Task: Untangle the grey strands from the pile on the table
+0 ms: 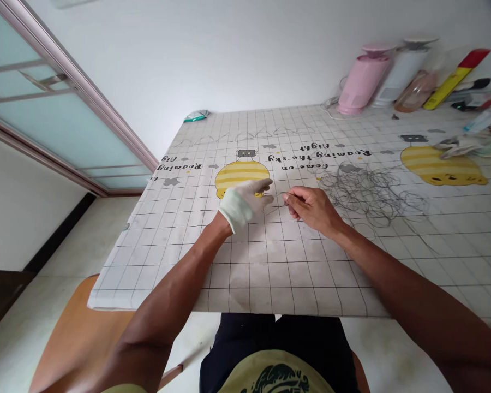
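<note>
My left hand, in a whitish glove with a pale green cuff, is over the yellow striped print on the tablecloth. Its fingers are apart, pointing right, with nothing clearly held. Just to its right is my bare right hand, thumb and fingertips pinched together on what looks like a thin wire, very faint between the two hands. A loose tangle of thin dark wire lies on the table beyond my right wrist. Along the back left of the cloth, a faint row of bent thin wire pieces can be seen.
The table has a white gridded cloth. At the back right stand a pink cylinder, a white cylinder, a bottle and a yellow-red box. A pale glove lies right. A green-white packet sits back left.
</note>
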A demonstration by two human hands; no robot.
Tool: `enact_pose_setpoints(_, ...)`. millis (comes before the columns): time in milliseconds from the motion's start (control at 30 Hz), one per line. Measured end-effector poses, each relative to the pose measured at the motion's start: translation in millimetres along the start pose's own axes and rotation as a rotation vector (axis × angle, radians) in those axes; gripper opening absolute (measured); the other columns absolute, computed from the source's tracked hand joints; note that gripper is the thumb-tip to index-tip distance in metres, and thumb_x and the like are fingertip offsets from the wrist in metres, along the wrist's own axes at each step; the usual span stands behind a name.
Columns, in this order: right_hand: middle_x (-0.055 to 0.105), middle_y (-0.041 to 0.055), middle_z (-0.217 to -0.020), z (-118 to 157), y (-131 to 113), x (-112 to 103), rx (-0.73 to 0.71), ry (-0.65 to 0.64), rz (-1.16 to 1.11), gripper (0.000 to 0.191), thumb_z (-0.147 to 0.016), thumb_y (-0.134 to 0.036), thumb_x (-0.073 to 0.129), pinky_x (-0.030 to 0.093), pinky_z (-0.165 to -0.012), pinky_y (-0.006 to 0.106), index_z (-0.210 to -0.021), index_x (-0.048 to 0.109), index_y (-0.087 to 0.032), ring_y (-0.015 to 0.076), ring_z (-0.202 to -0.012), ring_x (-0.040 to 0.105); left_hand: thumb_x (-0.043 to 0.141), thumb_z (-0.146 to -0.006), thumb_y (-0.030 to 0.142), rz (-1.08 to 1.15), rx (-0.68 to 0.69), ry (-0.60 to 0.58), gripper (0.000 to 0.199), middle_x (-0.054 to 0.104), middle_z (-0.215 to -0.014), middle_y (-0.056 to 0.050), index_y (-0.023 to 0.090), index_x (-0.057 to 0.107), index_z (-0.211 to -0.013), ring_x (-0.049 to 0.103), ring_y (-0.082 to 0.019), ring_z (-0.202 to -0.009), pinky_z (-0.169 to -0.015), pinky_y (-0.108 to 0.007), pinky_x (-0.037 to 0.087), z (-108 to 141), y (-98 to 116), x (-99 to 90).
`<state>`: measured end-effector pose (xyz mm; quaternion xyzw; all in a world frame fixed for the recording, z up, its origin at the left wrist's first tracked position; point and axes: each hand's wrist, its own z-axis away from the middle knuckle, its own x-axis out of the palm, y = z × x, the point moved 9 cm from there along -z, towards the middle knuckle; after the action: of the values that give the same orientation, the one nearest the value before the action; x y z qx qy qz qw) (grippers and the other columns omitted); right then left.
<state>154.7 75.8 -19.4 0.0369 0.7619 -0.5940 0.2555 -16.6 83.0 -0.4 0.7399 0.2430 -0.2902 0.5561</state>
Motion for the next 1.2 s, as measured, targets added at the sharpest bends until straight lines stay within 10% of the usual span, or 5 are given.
enact_pose_setpoints(267,0.059,-0.0027,-0.057,1,-4,3,-0.067,-0.015,0.149,0.037,-0.104,-0.042,0.055,0.043,-0.056,0.03,-0.073,0.059,-0.022,0.0142,-0.052,0.055,0.082,-0.079,0.034,-0.448,0.362,0.147,0.062,0.07,-0.134,-0.012,0.021,0.067,-0.138,0.061,-0.036,-0.125,-0.104,-0.05,0.048,2,50,-29.8)
enact_pose_setpoints(433,0.057,-0.0017,-0.058,2,-12,6,-0.106,-0.036,0.218,0.039,-0.104,-0.042,0.054,0.038,-0.057,0.031,-0.071,0.057,-0.022,0.0142,-0.055,0.052,0.065,-0.088,0.022,-0.557,0.535,-0.226,0.013,0.077,-0.088,-0.004,0.024,0.076,-0.095,0.068,-0.026,-0.092,-0.105,-0.049,0.04,5,54,20.4)
enact_pose_setpoints(833,0.05,-0.0025,-0.057,4,-14,9,-0.14,-0.046,0.275,0.036,-0.101,-0.036,0.055,0.034,-0.057,0.032,-0.067,0.053,-0.023,0.0137,-0.055,0.044,0.067,-0.085,0.019,-0.115,0.373,-0.171,0.01,0.068,-0.074,-0.006,0.026,0.074,-0.083,0.064,-0.026,-0.083,-0.091,-0.041,0.048,4,46,7.6)
enact_pose_setpoints(1033,0.056,-0.001,-0.057,2,-3,-26,0.043,0.238,0.014,0.037,-0.1,-0.042,0.059,0.041,-0.049,0.031,-0.069,0.057,-0.022,0.0137,-0.047,0.05,0.066,-0.096,0.043,0.103,-0.09,0.302,0.027,0.074,-0.113,-0.01,0.024,0.073,-0.114,0.061,-0.032,-0.123,-0.097,-0.041,0.05,19,23,-46.7)
enact_pose_setpoints(1200,0.058,-0.0004,-0.057,4,0,-33,0.077,0.331,-0.111,0.034,-0.098,-0.044,0.063,0.039,-0.043,0.03,-0.072,0.062,-0.021,0.0142,-0.045,0.051,0.066,-0.095,0.055,0.465,-0.355,-0.078,0.037,0.075,-0.085,-0.008,0.019,0.076,-0.093,0.071,-0.023,-0.079,-0.072,-0.035,0.055,22,-8,19.4)
